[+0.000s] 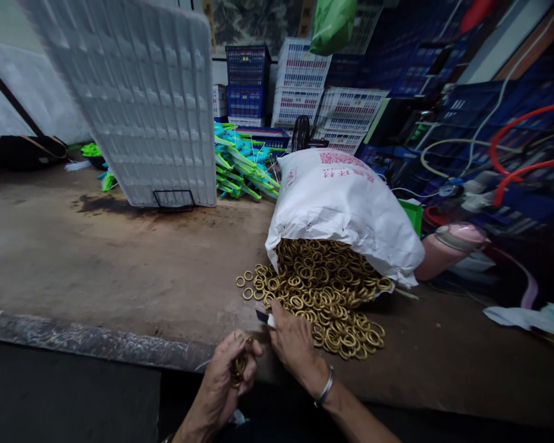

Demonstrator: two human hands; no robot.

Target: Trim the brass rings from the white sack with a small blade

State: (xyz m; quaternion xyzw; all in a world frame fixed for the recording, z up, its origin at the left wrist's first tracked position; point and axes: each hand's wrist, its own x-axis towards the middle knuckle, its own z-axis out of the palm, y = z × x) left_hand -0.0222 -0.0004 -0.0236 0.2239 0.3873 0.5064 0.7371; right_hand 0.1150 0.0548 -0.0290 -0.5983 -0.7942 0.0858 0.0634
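Note:
My left hand (224,372) is closed around several brass-coloured rings (238,369), just off the table's front edge. My right hand (295,343) is closed on a small knife (261,317); its dark blade points left and a white part shows beside the fingers. This hand rests at the left front of a heap of loose brass-coloured rings (325,301), partly covering it. The heap spills from the mouth of a white woven sack (332,197) with red print, which lies on its side on the table (133,271).
A tall ribbed translucent panel (152,111) stands at the back left in a wire holder (173,200). Green and blue plastic pieces (242,160) are piled behind it. A pink bottle (447,249) stands right of the sack. Stacked crates (300,80) fill the background.

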